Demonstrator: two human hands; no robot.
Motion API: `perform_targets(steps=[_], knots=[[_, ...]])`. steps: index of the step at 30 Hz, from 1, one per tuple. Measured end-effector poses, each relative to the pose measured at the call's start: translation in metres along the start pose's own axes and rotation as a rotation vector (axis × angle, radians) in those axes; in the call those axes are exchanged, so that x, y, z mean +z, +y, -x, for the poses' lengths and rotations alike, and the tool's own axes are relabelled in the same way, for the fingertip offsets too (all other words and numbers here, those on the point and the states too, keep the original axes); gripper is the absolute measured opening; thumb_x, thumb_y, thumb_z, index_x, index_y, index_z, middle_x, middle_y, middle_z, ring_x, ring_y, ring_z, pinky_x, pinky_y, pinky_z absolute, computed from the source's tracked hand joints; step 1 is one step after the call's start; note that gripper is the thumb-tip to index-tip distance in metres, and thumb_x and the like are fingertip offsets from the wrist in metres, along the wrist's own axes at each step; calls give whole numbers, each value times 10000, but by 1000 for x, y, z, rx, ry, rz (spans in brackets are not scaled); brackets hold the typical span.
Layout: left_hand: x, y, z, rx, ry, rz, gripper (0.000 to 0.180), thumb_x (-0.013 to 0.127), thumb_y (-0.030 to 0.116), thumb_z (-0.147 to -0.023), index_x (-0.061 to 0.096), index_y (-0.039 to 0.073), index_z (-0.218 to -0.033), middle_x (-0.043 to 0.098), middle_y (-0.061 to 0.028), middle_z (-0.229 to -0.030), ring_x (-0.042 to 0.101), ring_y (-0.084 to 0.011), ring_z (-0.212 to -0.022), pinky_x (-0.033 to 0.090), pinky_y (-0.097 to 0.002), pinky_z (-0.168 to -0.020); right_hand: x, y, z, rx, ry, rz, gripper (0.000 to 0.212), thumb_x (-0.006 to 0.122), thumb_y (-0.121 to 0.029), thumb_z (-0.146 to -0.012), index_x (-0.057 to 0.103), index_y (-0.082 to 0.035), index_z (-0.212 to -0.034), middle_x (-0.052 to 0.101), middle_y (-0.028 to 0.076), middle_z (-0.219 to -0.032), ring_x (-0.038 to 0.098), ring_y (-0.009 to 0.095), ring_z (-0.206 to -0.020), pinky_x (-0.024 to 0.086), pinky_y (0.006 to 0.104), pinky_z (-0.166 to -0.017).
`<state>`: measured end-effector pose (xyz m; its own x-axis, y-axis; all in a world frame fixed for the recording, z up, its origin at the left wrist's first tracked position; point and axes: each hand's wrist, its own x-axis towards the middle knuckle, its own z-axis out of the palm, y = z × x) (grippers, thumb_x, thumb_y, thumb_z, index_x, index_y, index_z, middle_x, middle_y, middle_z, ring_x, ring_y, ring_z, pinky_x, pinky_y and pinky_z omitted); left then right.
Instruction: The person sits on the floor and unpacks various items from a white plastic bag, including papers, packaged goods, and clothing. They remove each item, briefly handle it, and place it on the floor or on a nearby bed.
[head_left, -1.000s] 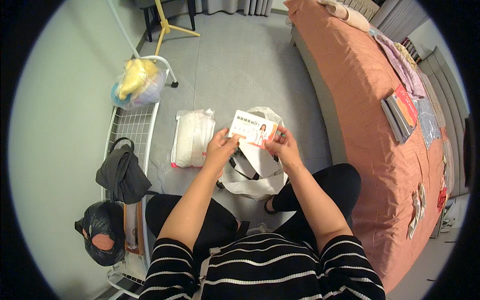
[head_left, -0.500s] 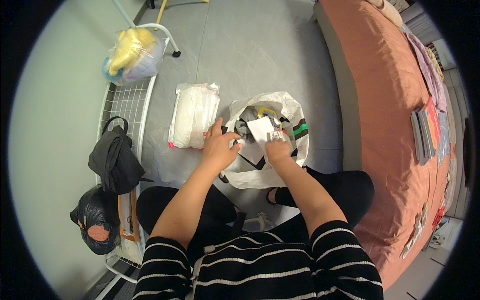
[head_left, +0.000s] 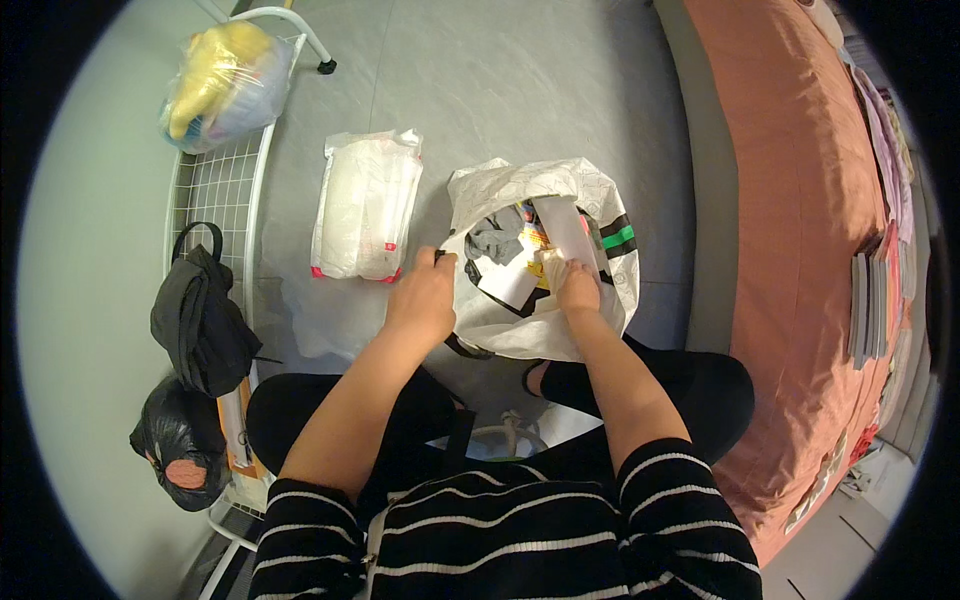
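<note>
A large white bag (head_left: 480, 185) with black and green stripes stands with its mouth toward me on the floor, between my knees. My left hand (head_left: 421, 302) is closed on its left rim, beside a black strap. Inside the mouth, my right hand (head_left: 578, 290) pinches a small pale item (head_left: 551, 266) whose kind I cannot make out. A long white box (head_left: 566, 228) leans just beyond those fingers. Also in the bag are grey cloth (head_left: 494, 238), a white flat piece (head_left: 508, 284) and some yellow printed packaging (head_left: 535, 240). The bag's lower contents are hidden.
Left of the bag lies a clear-wrapped white package (head_left: 366, 205). A white wire rack (head_left: 225, 185) along the wall carries a bag of plush toys (head_left: 228, 85), a black bag (head_left: 203, 320) and a black plastic sack (head_left: 180, 440). An orange-covered bed (head_left: 800, 250) borders the right.
My left hand has closed on the bag's rim. My right hand has shifted slightly right within the bag, and the white box now leans toward the right side. The view has shifted a little.
</note>
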<state>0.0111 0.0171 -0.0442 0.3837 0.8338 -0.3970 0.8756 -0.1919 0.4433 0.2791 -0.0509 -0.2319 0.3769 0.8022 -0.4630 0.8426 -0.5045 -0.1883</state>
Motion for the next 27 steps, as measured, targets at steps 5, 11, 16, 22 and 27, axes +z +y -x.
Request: perform_targets(steps=[5, 11, 16, 22, 27], knots=[[2, 10, 6, 40, 3, 72, 578, 567, -107, -695, 476, -8, -1257, 429, -233, -1248, 580, -417, -978, 490, -458, -814, 11, -3, 14, -69, -195, 124, 435, 631, -199, -812, 482, -51, -1193, 553, 245, -1175, 544, 370, -1108, 452, 426, -948], [2, 11, 3, 51, -20, 88, 585, 558, -107, -701, 463, -18, -1272, 418, -240, -1271, 583, -429, -965, 490, -464, -817, 44, 20, -6, -11, -262, 212, 387, 621, -268, -814, 584, -61, -1139, 628, 198, -1102, 622, 369, -949, 499, 421, -859], [0, 13, 3, 18, -45, 94, 584, 566, -100, -702, 468, -20, -1273, 411, -242, -1293, 583, -428, -982, 490, -461, -828, 20, 29, -39, -53, -166, -548, 152, 649, -144, -744, 690, -31, -837, 697, 95, -811, 659, 259, -705, 515, 359, -655], [-2, 13, 4, 55, -4, 88, 604, 581, -92, -694, 461, -21, -1282, 411, -242, -1300, 580, -427, -992, 488, -447, -842, 3, 40, -44, 288, 54, -478, 158, 638, -75, -719, 639, -6, -861, 664, 105, -765, 647, 256, -705, 498, 358, -657], [1, 10, 3, 43, 40, 83, 603, 583, -89, -691, 459, -31, -1279, 416, -239, -1293, 581, -426, -985, 486, -445, -842, 20, 20, -23, 38, 247, -104, 206, 619, -158, -742, 584, -54, -917, 635, 191, -986, 604, 351, -955, 469, 438, -801]])
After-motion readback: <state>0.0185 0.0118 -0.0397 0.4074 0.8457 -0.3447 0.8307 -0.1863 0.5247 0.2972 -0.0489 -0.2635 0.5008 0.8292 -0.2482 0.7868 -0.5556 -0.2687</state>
